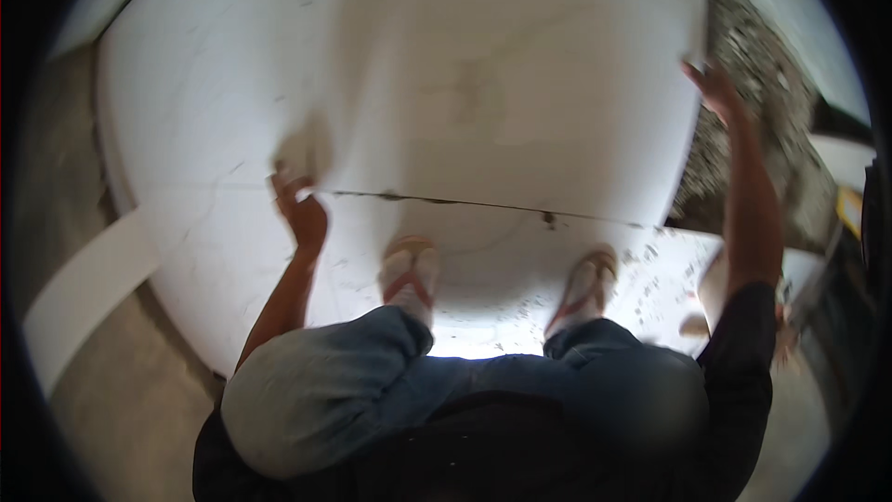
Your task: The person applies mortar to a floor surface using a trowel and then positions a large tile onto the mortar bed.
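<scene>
Beneath me are two white, faintly veined slabs: a large one [557,65] ahead and a narrower one [488,279] under my feet. A dark, uneven joint [437,200] runs between them. My left hand [301,209] hovers at the left part of this joint, its fingers apart and slightly bent. A small pale patch shows by its thumb; I cannot make out whether it is an object. My right hand [715,95] is at the right edge of the large slab, fingers stretched out and slightly blurred. Nothing shows in it.
Rough grey mortar or rubble [757,84] lies along the right edge. A pale strip [88,288] juts from the slab at left, over grey floor. My sandalled feet [409,270] stand on the near slab, with dark specks to their right. Another person's foot [697,323] appears beside my right arm.
</scene>
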A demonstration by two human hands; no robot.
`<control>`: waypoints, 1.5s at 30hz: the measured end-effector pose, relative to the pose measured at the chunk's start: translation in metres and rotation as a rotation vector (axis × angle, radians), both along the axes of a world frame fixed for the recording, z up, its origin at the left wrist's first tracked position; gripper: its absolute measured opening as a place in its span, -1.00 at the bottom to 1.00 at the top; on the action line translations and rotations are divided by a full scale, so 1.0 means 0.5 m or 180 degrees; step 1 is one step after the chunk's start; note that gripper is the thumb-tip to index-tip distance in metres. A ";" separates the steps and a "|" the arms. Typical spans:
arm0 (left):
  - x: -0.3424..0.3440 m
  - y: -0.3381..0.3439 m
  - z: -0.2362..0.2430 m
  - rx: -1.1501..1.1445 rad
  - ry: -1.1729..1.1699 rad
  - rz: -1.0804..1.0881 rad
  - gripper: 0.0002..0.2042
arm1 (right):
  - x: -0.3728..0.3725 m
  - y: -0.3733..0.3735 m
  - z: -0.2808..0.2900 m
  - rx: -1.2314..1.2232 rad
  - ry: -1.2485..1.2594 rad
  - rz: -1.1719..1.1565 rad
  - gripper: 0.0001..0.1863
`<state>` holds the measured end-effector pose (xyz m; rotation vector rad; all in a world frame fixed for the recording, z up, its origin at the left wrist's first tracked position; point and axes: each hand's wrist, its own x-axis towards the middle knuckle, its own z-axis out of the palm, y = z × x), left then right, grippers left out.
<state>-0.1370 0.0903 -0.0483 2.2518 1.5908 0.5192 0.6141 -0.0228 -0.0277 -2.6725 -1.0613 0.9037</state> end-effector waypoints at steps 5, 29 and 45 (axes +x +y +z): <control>0.051 0.011 0.044 -0.0154 0.0388 0.0000 -0.78 | -0.043 0.020 0.039 -0.0134 -0.0307 0.0332 -0.11; 0.609 0.116 0.345 -0.0153 0.0277 -0.3274 -0.60 | -0.272 -0.321 0.273 0.0085 -0.0762 -0.1046 -0.19; 0.745 -0.475 0.256 -0.1890 -0.0106 -0.5281 -0.44 | -0.870 -1.104 0.149 -0.0953 -0.0417 -0.4301 -0.13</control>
